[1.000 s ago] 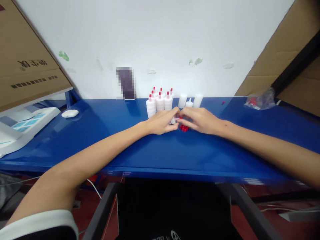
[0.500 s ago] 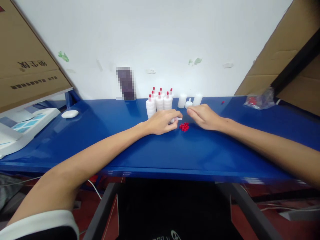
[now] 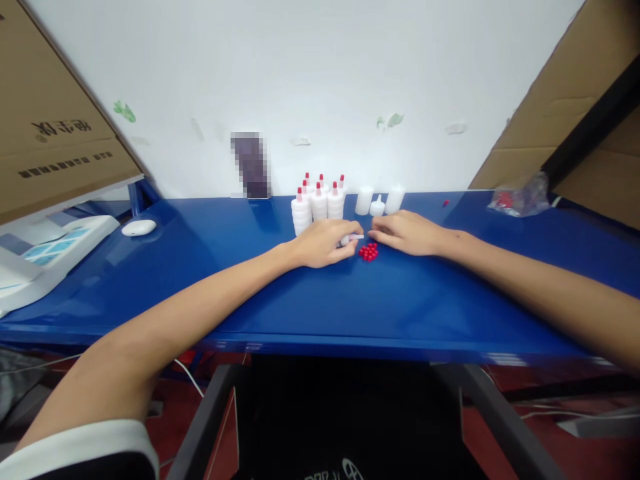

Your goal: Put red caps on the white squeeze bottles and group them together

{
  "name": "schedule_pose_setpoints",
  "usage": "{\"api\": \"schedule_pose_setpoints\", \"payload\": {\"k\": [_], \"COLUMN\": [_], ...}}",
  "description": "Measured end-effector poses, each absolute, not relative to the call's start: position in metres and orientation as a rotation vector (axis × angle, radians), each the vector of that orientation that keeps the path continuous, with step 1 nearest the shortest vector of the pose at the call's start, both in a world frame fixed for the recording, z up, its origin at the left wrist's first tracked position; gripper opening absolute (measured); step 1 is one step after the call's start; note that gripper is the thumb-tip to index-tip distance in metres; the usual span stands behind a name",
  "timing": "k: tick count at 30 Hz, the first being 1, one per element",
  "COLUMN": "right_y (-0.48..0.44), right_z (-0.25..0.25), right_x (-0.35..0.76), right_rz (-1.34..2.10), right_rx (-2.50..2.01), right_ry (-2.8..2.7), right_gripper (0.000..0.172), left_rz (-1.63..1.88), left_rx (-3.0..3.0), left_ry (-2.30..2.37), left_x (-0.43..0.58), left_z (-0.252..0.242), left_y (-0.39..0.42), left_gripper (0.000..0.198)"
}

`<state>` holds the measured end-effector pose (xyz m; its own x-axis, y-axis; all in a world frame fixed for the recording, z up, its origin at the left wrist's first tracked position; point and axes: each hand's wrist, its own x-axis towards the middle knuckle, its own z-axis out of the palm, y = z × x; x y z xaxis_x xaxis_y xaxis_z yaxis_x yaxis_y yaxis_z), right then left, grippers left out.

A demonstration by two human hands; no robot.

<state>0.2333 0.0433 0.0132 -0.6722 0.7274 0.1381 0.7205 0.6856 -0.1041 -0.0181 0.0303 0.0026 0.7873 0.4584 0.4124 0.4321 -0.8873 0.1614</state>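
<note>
My left hand (image 3: 327,244) is closed around a white nozzle cap (image 3: 356,237), whose narrow tip points right. Whether a bottle is attached beneath it is hidden by my fingers. Across a small gap, my right hand (image 3: 407,233) is bent with thumb and forefinger close together near that tip. Anything between them is too small to make out. Just below both hands lies a small pile of red tip caps (image 3: 369,252). Behind my left hand stands a group of white squeeze bottles (image 3: 302,215) with red tips.
Two white bottles without nozzles, one at the left (image 3: 364,201) and one at the right (image 3: 395,199), flank a loose white nozzle cap (image 3: 377,207). A clear plastic bag (image 3: 520,197) with red pieces lies right. A white case (image 3: 139,228) sits left on the blue table (image 3: 320,307).
My right hand has lowered and shifted slightly left, its fingers uncurling from a fist toward the nozzle tip. My left hand has stayed almost still.
</note>
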Motion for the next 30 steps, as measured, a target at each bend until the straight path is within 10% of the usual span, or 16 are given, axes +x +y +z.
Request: {"api": "schedule_pose_setpoints", "payload": {"k": [30], "right_y": [0.022], "right_z": [0.022], "right_x": [0.217], "right_rz": [0.284], "right_rx": [-0.962], "right_ry": [-2.514], "right_gripper": [0.024], "left_rz": [0.671], "left_rx": [2.888], "left_ry": [0.764], "left_x": [-0.019], "left_z": [0.003], "left_y": [0.03], "left_gripper": [0.034]}}
